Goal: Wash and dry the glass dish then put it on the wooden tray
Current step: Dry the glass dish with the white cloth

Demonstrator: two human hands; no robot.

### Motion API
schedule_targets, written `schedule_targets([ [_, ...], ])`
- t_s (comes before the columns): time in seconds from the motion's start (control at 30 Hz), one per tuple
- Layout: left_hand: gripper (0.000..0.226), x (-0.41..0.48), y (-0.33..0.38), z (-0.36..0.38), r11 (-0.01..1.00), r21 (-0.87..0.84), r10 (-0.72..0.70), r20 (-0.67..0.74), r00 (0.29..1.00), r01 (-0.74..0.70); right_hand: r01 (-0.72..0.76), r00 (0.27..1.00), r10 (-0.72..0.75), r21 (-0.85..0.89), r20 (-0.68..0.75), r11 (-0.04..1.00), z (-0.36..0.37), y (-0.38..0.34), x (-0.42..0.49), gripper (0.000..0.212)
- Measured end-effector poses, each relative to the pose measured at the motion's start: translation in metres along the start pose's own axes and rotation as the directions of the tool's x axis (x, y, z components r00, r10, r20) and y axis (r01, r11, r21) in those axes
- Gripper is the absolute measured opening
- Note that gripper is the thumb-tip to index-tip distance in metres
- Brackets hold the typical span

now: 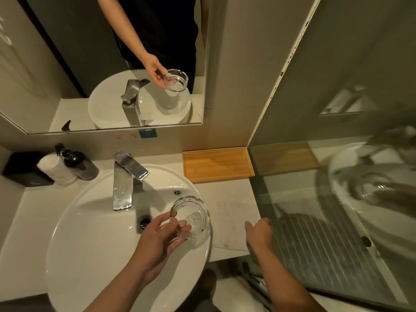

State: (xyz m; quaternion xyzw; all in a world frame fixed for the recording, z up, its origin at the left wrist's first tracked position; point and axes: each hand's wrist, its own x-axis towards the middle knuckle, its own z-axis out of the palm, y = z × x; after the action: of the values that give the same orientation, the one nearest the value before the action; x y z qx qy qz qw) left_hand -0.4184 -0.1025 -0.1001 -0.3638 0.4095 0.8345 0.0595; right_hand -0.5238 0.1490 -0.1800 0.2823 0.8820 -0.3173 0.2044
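Drying seemed next: the left hand point(162, 235) pinched the thick, round, notched clear glass dish point(191, 218) by its rim over the right edge of the smooth white oval ceramic basin point(90, 233). The right hand point(258, 233), fingers loosely curled and empty, hovered at the flat white cloth point(234, 212) right of the basin, perhaps touching it; gripping it would come next. The shallow rectangular wooden tray point(217, 165) lay behind the basin's right side.

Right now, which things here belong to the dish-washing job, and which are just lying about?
Job: dish held in the left hand, tap, sink, cloth, tray.
Lying about: soap bottle, rolled towel, black box.
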Motion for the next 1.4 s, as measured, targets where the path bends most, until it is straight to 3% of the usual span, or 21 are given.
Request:
schedule_targets([
  [0.03,0.025,0.000,0.002,0.000,1.000,-0.010,-0.011,-0.001,1.000,0.011,-0.011,1.000,0.009,0.067,0.026,0.998,-0.001,-0.002,0.001,0.019],
  [0.13,0.022,0.001,0.009,0.000,0.999,-0.031,-0.023,-0.007,1.000,0.022,-0.013,0.993,-0.024,0.320,0.113,0.947,-0.012,-0.009,-0.004,0.033],
  [0.23,0.023,0.000,0.015,0.002,0.999,-0.036,-0.014,0.007,1.000,0.015,0.081,0.981,-0.147,0.414,0.130,0.907,-0.033,-0.025,-0.023,0.024],
  [0.3,0.041,-0.002,0.021,0.006,1.000,-0.010,0.005,0.019,1.000,-0.005,0.188,0.964,-0.248,0.408,0.099,0.893,-0.050,-0.039,-0.042,0.025],
  [0.37,0.067,-0.004,0.025,0.011,0.999,0.032,0.024,0.028,0.999,-0.025,0.317,0.926,-0.375,0.436,0.051,0.842,-0.068,-0.055,-0.069,0.012],
  [0.43,0.079,-0.005,0.027,0.017,0.998,0.059,0.033,0.052,0.998,-0.036,0.439,0.860,-0.509,0.453,0.040,0.776,-0.079,-0.073,-0.101,0.001],
  [0.53,0.073,-0.007,0.029,0.027,0.997,0.054,0.046,0.094,0.994,-0.051,0.646,0.680,-0.719,0.346,0.144,0.681,-0.073,-0.086,-0.132,0.012],
  [0.6,0.052,-0.008,0.031,0.031,0.995,0.057,0.071,0.100,0.992,-0.077,0.792,0.566,-0.788,0.103,0.244,0.601,-0.058,-0.088,-0.137,0.021],
  [0.7,0.037,-0.010,0.033,0.030,0.986,0.110,0.116,0.108,0.987,-0.128,0.870,0.492,-0.828,-0.196,0.271,0.453,-0.043,-0.090,-0.137,0.036],
  [0.87,0.035,-0.014,0.037,0.027,0.960,0.200,0.177,0.112,0.978,-0.196,0.918,0.363,-0.867,-0.289,0.341,0.271,-0.045,-0.100,-0.149,0.035],
  [0.93,0.036,-0.015,0.039,0.025,0.962,0.193,0.171,0.116,0.978,-0.191,0.941,0.318,-0.853,-0.245,0.413,0.233,-0.054,-0.102,-0.150,0.036],
  [1.0,0.038,-0.017,0.040,0.023,0.975,0.144,0.150,0.133,0.980,-0.169,0.939,0.332,-0.828,-0.073,0.451,0.337,-0.059,-0.103,-0.146,0.037],
  [1.03,0.038,-0.020,0.041,0.023,0.981,0.112,0.141,0.144,0.980,-0.158,0.918,0.352,-0.857,0.039,0.376,0.394,-0.059,-0.103,-0.143,0.037],
  [1.1,0.037,-0.024,0.041,0.022,0.986,0.065,0.142,0.156,0.977,-0.153,0.855,0.474,-0.874,0.181,0.108,0.487,-0.056,-0.106,-0.133,0.036],
  [1.13,0.037,-0.026,0.042,0.023,0.986,0.053,0.146,0.159,0.977,-0.156,0.823,0.537,-0.842,0.189,0.045,0.535,-0.053,-0.109,-0.131,0.040],
  [1.17,0.037,-0.029,0.042,0.024,0.987,0.044,0.147,0.164,0.976,-0.156,0.782,0.591,-0.804,0.198,0.061,0.590,-0.051,-0.113,-0.132,0.050],
  [1.23,0.037,-0.032,0.043,0.027,0.985,0.050,0.156,0.176,0.972,-0.167,0.700,0.638,-0.737,0.233,0.222,0.676,-0.046,-0.119,-0.137,0.067],
  [1.3,0.034,-0.036,0.048,0.029,0.982,0.065,0.159,0.198,0.967,-0.175,0.640,0.641,-0.715,0.320,0.279,0.699,-0.044,-0.121,-0.142,0.066],
  [1.4,0.030,-0.040,0.060,0.030,0.989,0.061,0.111,0.268,0.957,-0.132,0.689,0.599,-0.764,0.331,0.242,0.645,-0.043,-0.117,-0.142,0.057],
])
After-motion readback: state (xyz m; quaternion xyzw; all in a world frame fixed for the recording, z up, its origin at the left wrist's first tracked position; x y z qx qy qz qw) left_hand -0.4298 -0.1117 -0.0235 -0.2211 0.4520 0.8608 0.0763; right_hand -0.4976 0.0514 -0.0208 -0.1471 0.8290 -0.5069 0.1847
